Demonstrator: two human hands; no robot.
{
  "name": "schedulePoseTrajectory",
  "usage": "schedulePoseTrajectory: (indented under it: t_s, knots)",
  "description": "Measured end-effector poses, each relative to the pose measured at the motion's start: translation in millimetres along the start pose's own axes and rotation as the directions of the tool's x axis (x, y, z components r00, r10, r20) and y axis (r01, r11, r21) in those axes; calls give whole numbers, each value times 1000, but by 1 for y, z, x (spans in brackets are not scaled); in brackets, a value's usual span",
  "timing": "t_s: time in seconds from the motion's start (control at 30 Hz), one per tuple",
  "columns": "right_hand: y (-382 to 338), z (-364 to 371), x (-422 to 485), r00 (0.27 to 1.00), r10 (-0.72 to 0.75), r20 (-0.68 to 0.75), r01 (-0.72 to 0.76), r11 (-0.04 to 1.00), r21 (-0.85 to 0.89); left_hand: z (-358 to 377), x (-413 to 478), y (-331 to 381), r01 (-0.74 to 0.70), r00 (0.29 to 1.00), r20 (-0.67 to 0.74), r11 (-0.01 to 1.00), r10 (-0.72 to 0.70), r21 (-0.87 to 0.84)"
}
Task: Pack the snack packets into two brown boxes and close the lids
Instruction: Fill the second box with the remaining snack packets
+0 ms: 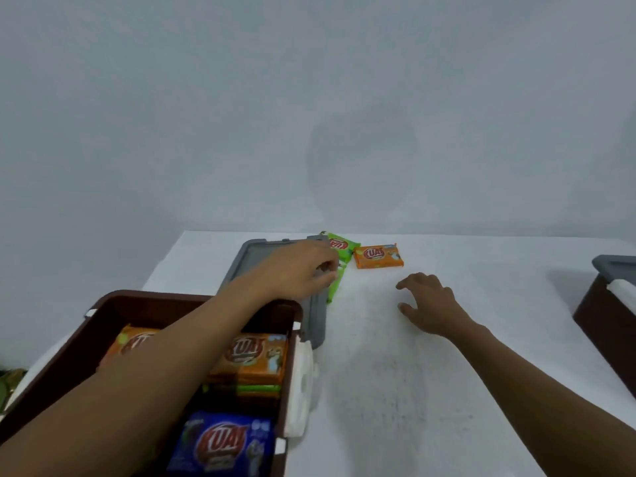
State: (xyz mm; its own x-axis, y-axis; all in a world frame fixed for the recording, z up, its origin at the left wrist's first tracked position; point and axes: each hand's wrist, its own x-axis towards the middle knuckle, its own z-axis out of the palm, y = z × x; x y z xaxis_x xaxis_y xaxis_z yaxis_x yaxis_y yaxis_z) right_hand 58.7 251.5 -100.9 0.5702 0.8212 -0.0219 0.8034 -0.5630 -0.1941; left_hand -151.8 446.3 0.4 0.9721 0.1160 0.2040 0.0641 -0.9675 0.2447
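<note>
An open brown box point(106, 301) at the lower left holds several packets: orange ones point(253, 356), a green edge point(241, 390) and a blue one point(223, 442). Its grey lid point(315, 318) lies flat behind it. My left hand point(296, 273) reaches over the lid and pinches the edge of a green packet point(339, 259) on the table. An orange packet point(378, 256) lies just right of the green one. My right hand point(430, 301) hovers over the table with fingers spread, holding nothing. A second brown box point(599, 311) with its grey lid point(616, 265) stands at the right edge.
The white table point(378, 390) ends at a plain grey wall right behind the packets. White latch handles point(303, 383) stick out from the near box's right side. A green-patterned object point(8, 383) shows at the far left edge.
</note>
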Motion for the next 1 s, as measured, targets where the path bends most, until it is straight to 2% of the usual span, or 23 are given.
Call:
schedulePoseTrajectory:
  t_s: [0.1, 0.17, 0.23, 0.33, 0.47, 0.57, 0.73, 0.87, 1.0]
  knots:
    - [10, -4, 31, 998, -61, -4, 61, 998, -31, 24, 33, 3, 45, 985, 159, 984, -73, 172]
    - [15, -7, 49, 991, -124, 44, 126, 991, -45, 39, 48, 5, 70, 935, 303, 934, -183, 349]
    - [17, -4, 62, 981, -156, 111, 163, 985, -54, 49, 54, 4, 111, 868, 384, 878, -314, 466]
    - [24, 8, 68, 980, -155, 121, 158, 987, -21, 57, 58, -9, 208, 798, 409, 840, -442, 501]
    - [27, 20, 66, 985, -169, -11, 169, 985, -34, 43, 47, -43, 316, 702, 452, 810, -550, 494]
    - [24, 25, 66, 986, -153, -67, 152, 988, -14, 33, 35, -69, 366, 660, 464, 793, -591, 487]
    - [17, 30, 70, 989, -95, -117, 98, 995, 20, 25, 23, -91, 470, 647, 433, 776, -627, 421]
    - [6, 25, 80, 990, -71, -124, 69, 997, -25, 29, 36, -97, 531, 685, 354, 769, -637, 357]
    - [-3, 17, 86, 988, -60, -140, 65, 998, 26, 41, 54, -100, 507, 710, 339, 782, -618, 363]
